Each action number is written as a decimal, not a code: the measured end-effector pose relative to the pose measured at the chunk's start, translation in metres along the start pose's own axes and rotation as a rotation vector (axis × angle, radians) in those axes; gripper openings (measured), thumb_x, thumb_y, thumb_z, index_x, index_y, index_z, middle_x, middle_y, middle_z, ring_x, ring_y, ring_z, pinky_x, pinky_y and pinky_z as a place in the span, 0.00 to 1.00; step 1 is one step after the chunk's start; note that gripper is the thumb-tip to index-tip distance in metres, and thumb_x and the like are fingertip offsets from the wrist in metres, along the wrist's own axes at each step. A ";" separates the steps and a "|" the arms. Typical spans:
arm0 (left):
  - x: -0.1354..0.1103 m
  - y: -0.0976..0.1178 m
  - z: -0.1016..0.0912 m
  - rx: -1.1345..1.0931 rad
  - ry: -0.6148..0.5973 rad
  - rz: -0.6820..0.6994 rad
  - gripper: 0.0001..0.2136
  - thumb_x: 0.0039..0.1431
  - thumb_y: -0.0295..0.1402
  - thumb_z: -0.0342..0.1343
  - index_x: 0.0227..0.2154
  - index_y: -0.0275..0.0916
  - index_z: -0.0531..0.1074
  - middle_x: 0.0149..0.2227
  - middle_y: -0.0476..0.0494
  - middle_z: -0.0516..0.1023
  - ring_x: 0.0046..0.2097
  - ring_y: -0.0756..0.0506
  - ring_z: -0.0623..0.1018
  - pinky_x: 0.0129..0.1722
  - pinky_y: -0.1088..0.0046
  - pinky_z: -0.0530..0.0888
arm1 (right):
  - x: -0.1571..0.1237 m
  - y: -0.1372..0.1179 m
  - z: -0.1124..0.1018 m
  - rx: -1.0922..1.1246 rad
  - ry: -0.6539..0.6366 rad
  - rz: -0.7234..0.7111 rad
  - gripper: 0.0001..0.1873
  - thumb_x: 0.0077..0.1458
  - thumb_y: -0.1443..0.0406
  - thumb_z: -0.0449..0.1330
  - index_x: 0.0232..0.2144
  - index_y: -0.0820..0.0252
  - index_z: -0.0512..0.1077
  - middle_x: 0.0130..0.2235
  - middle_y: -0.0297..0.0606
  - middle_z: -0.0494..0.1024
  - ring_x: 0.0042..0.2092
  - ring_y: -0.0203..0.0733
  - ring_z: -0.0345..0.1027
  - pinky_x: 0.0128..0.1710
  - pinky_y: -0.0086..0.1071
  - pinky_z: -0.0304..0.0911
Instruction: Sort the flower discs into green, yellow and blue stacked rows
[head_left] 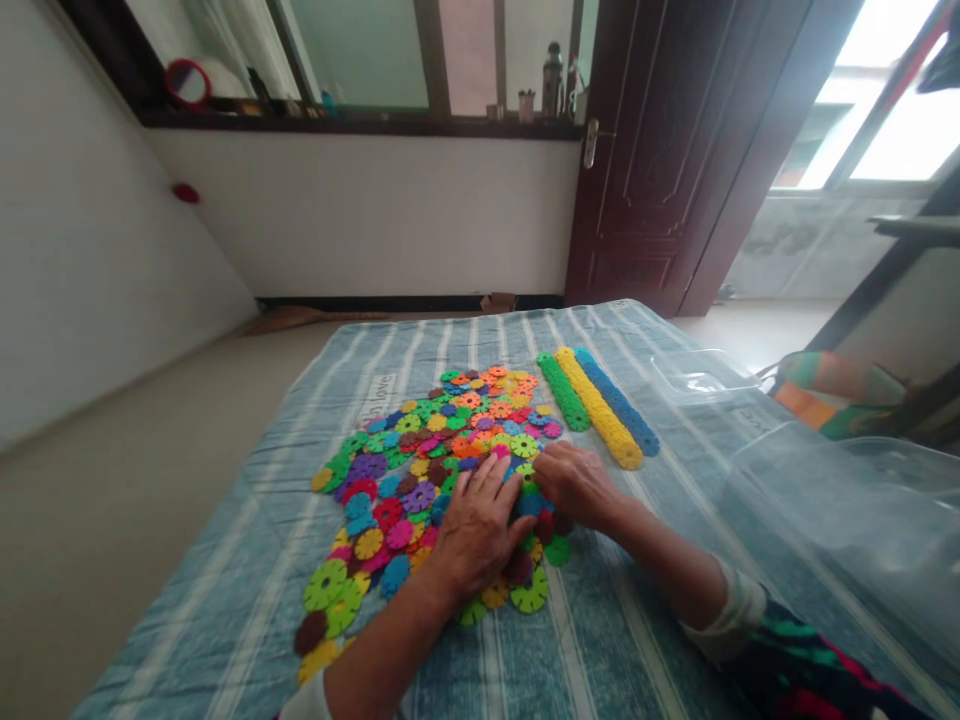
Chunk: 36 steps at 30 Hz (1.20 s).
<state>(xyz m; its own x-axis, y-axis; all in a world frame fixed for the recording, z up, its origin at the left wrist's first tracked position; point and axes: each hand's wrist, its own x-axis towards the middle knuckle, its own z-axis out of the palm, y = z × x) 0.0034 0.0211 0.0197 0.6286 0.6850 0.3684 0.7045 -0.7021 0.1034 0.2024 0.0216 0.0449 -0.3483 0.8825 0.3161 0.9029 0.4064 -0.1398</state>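
**Snowflake discs heaped on bed, both hands in the pile**

Flat plastic snowflake discs (420, 480) were found in a loose heap mid-bed on a blue-striped quilt (247, 560). Notched rims and centre holes were seen; colours were mixed: green, yellow, orange, red, purple, blue, brown. Larger green discs were noted at the near end. Three ribbed stacks of interlocked discs, green (562, 390), yellow (600, 410) and blue (619, 400), were laid side by side, touching, just beyond the heap's right side.

The left hand (476, 530) was placed on the near part of the heap, its fingers (487, 495) spread and open, with no grip seen. The right hand (574, 485) was held just beside it, its fingers (551, 465) curled down onto the discs; whether a disc was held could not be told.

A clear plastic box (847, 530) was seen at the bed's right side, near the right forearm. Striped quilt was visible between the heap and the bed's left edge.
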 end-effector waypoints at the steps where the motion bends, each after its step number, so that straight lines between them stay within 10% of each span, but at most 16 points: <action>1: 0.000 0.001 0.001 -0.004 -0.014 -0.007 0.21 0.64 0.44 0.53 0.55 0.39 0.70 0.63 0.31 0.67 0.65 0.33 0.65 0.60 0.48 0.64 | -0.002 -0.002 0.008 -0.020 0.034 -0.039 0.11 0.59 0.71 0.55 0.26 0.59 0.72 0.29 0.38 0.75 0.31 0.38 0.63 0.30 0.31 0.51; 36: 0.005 -0.007 -0.020 0.164 -0.067 -0.287 0.14 0.63 0.41 0.55 0.46 0.39 0.74 0.59 0.35 0.72 0.62 0.34 0.69 0.57 0.49 0.67 | -0.015 0.008 0.028 -0.015 0.334 -0.171 0.17 0.63 0.71 0.51 0.22 0.59 0.68 0.25 0.36 0.69 0.31 0.38 0.60 0.31 0.32 0.47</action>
<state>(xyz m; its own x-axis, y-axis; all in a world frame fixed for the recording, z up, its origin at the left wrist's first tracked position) -0.0050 0.0253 0.0388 0.4131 0.8653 0.2841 0.8962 -0.4416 0.0417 0.2079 0.0186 0.0127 -0.3952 0.6749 0.6231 0.8432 0.5357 -0.0454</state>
